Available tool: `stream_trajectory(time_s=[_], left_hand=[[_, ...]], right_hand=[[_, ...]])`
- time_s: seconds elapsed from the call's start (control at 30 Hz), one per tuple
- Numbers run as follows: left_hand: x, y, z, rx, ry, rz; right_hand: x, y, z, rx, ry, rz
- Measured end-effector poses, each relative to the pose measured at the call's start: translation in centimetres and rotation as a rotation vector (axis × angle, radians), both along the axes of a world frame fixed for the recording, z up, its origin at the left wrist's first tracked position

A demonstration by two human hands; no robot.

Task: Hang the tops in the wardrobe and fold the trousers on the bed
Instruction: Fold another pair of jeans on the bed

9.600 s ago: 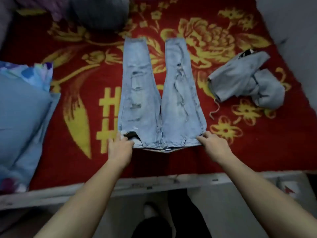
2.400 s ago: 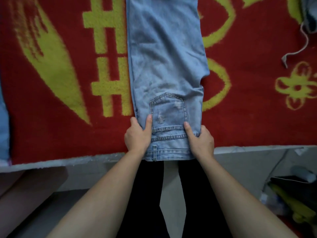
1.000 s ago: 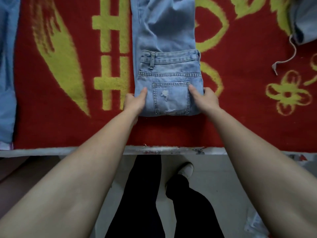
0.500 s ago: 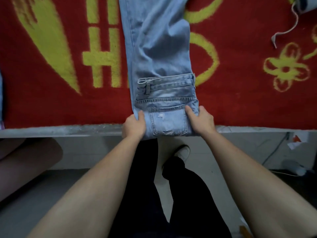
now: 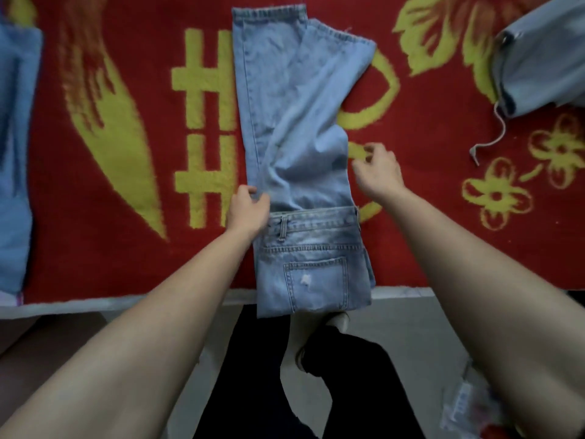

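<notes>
Jeans (image 5: 294, 122) lie on the bed (image 5: 95, 304), on a red blanket (image 5: 104, 264) with yellow pattern. They are halved lengthwise, long axis running straight away from the person. Hems (image 5: 269, 15) sit at the far end. The waist end (image 5: 313, 248) is folded over once, back pocket up, nearest the person, and its near edge overhangs the bed edge.

The leg layers are not stacked true. The upper leg skews off to the right toward the far end, so its hem sits right of the lower one.

Left grip (image 5: 248, 210) is at the left edge of the legs, just beyond the waistband. Thumb and fingers are curled in on the denim edge, so it looks like a pinch, though blur makes the contact hard to confirm. Right grip (image 5: 380, 172) hovers just beside the right edge of the legs, fingers loosely curled, holding nothing, apparently not touching the cloth.

Key relation: the unfolded leg length lies ahead of both grips, with the folded waist end behind them toward the body. Left grip is the one on the fabric, and right grip is nearer the skewed upper leg.

Judgement: fold is partway. The next move likely squares the skewed leg, or carries the waist bundle on along the long axis toward the hems. The overhang may slip off.

Elsewhere: grey-blue top (image 5: 538, 58) with drawstring (image 5: 497, 134) at far right, well apart. Blue cloth (image 5: 15, 153) at left edge.
</notes>
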State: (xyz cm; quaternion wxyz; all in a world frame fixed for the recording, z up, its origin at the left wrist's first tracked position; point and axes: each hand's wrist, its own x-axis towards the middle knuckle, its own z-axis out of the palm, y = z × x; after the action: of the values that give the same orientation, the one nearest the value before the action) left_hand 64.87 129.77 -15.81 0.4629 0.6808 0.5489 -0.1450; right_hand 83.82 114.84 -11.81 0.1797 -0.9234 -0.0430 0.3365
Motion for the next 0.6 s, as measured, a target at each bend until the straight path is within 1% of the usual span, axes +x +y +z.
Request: stream_trajectory(time_s=[0.17,0.27,0.37,0.4,0.47,0.53,0.57,0.6], left_hand=[[7.2,4.9,-1.0,0.019,-0.118,-0.056],[11.4,6.7,-2.3,0.026,-0.161,-0.041],[15.9,7.9,-3.7,0.010,-0.189,-0.013],[17.3,8.3,-4.0,-0.004,-0.215,0.010],[19.8,8.9,-4.6,-0.043,-0.265,0.093],[21.9,9.1,-4.8,-0.100,-0.308,0.212],[22.8,9.3,-4.7,-0.113,-0.326,0.237],[23.6,9.5,-4.5,-0.107,-0.345,0.222]], right_hand=[[6.2,7.2,-0.2,0.096,-0.042,-0.008],[9.0,9.8,-1.5,0.079,-0.049,0.053],[11.5,11.2,-3.4,0.078,-0.166,0.080],[12.3,11.6,-4.1,0.080,-0.214,0.047],[14.0,12.2,-5.4,0.070,-0.251,-0.115],[15.6,12.4,-6.5,0.052,-0.197,-0.291],[16.3,12.3,-7.0,0.083,-0.161,-0.340],[16.9,12.4,-7.3,0.156,-0.133,-0.363]])
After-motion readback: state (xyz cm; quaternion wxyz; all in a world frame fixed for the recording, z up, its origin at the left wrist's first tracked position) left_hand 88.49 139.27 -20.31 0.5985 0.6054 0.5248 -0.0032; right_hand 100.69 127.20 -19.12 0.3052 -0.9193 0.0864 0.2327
